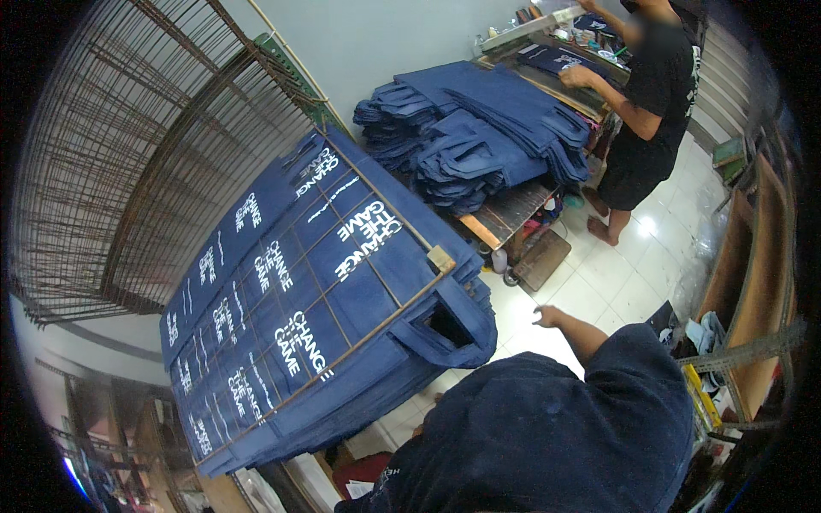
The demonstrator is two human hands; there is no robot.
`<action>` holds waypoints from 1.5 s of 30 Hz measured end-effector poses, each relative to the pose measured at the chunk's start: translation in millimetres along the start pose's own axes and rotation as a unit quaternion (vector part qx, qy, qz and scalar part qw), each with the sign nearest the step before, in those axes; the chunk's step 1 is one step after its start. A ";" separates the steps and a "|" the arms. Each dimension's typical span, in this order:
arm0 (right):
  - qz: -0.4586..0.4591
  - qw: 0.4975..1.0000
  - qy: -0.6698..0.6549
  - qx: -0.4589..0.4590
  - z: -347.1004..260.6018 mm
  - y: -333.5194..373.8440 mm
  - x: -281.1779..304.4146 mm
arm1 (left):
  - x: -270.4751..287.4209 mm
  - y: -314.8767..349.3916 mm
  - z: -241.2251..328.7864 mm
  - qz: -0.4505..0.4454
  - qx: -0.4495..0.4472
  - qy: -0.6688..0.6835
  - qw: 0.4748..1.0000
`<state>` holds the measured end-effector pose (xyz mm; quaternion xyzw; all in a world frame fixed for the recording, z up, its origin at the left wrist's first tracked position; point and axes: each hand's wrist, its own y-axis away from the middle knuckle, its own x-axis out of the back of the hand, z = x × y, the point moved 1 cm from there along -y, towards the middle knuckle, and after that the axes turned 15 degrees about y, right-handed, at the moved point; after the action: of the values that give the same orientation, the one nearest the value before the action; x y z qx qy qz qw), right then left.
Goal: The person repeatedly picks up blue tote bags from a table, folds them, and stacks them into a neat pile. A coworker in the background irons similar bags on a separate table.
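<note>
My right hand point(548, 317) is at the middle right, over the pale floor, with its fingers curled closed. A small white spot shows at its fingertips, but I cannot make out whether it is a held thing. My left hand is not in view. To the left of my dark shirt lies a wide layered stack of navy fabric bags point(368, 295) with white lettering. A wire drying rack shelf point(389, 315) lies across them. One bag's handle loop point(449, 342) sticks out past the near right edge, the part closest to my right hand.
Raised wire rack shelves point(94, 171) lean at the left. More navy bags point(487, 128) are piled on a table at the back. A barefoot co-worker point(646, 111) stands beyond, holding a pale frame point(530, 27) over a workbench. Brown boards point(740, 265) stand at the right.
</note>
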<state>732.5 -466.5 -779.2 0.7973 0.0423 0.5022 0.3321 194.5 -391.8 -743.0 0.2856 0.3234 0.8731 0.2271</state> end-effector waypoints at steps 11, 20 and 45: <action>0.286 0.610 -0.737 -0.044 -9.3 -24.6 280.7 | -3.8 24.7 -40.6 0.057 0.023 0.026 0.998; 0.248 0.366 -0.885 0.144 -29.3 -54.1 389.9 | -17.7 54.4 -62.0 0.116 0.038 0.064 0.990; 0.399 0.864 0.306 -0.016 -256.0 207.5 657.8 | 137.6 263.0 457.3 0.254 -0.678 -0.075 0.686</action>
<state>788.8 -239.0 -81.7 0.5467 -0.1876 0.8114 0.0865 333.1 -293.8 -224.9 0.1892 -0.4595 0.8544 0.1521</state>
